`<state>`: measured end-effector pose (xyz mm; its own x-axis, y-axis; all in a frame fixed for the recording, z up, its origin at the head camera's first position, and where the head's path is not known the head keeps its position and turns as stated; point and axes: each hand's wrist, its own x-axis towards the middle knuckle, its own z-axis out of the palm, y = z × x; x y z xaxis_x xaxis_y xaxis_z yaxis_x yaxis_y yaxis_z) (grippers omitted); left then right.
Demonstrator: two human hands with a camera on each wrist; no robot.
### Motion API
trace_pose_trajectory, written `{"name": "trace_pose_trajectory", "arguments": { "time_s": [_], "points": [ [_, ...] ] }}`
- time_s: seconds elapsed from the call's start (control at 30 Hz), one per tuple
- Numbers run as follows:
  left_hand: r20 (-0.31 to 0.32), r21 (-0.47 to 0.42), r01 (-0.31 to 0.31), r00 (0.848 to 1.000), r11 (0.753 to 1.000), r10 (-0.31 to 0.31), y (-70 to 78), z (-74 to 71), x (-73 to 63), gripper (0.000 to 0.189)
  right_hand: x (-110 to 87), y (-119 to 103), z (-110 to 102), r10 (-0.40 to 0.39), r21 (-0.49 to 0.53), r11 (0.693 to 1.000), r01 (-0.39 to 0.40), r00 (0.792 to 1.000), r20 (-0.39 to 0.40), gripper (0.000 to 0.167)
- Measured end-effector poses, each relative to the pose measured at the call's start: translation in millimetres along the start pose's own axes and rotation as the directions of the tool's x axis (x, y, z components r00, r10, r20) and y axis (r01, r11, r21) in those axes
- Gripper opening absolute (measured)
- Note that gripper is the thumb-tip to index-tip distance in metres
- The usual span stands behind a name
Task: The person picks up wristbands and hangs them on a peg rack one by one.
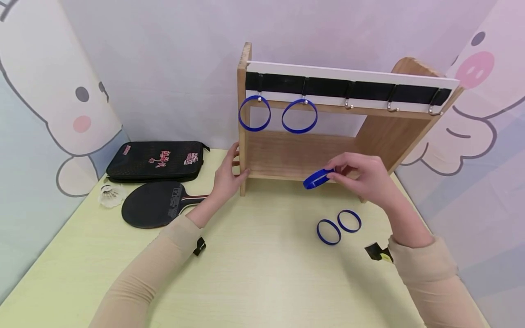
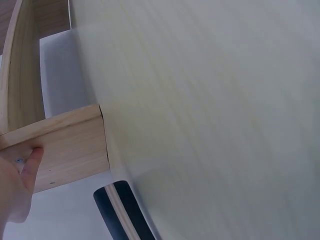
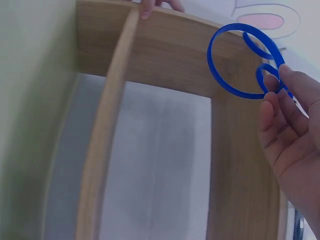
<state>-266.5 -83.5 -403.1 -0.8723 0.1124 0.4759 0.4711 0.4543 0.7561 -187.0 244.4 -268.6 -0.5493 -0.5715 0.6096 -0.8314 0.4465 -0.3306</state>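
Observation:
My right hand [image 1: 361, 175] pinches a thin blue ring [image 1: 315, 180] between thumb and fingers, in front of the wooden rack [image 1: 301, 150]. In the right wrist view the held ring [image 3: 212, 62] shows as a full loop. My left hand [image 1: 225, 180] grips the rack's left side panel [image 1: 243, 155], thumb at the front edge. In the left wrist view its thumb [image 2: 32, 165] presses on the panel's outer face. Two blue rings hang on the two leftmost hooks: one ring [image 1: 245, 125], then another ring [image 1: 285, 125]. The hook [image 1: 348, 104] right of them is bare, like the two beyond it.
Two more blue rings, a nearer ring [image 1: 320, 234] and a farther ring [image 1: 357, 225], lie on the table [image 1: 254, 282]. To the left are a black case [image 1: 156, 159], a table tennis bat [image 1: 149, 205] and a shuttlecock [image 1: 110, 196]. A black strap [image 1: 373, 250] lies by the right sleeve.

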Motion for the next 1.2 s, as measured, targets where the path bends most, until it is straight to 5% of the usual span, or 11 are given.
{"name": "trace_pose_trajectory", "arguments": {
  "time_s": [0.37, 0.8, 1.03, 1.2],
  "points": [
    [0.003, -0.005, 0.015, 1.0, 1.0, -0.015, -0.1, -0.2, -0.5, 0.082, 15.0, -11, -24, -0.036, -0.015, 0.999, 0.034, 0.983, -0.181, 0.032],
    [0.01, -0.01, 0.006, 1.0, 1.0, -0.006, 0.4, -0.8, 0.1, 0.081, 36.3, -22, -53, 0.075, -0.135, 0.982, -0.133, 0.927, -0.368, 0.012],
    [0.004, -0.016, 0.006, 1.0, 1.0, -0.006, 1.3, -0.5, -0.3, 0.082, 52.9, -21, -67, 0.166, -0.083, 0.971, -0.225, 0.881, -0.444, 0.014],
    [0.003, -0.012, 0.007, 1.0, 1.0, -0.007, 0.0, -0.1, 1.0, 0.081, 63.8, -17, -71, 0.203, -0.128, 0.951, -0.282, 0.879, -0.432, 0.017]
  ]
}}
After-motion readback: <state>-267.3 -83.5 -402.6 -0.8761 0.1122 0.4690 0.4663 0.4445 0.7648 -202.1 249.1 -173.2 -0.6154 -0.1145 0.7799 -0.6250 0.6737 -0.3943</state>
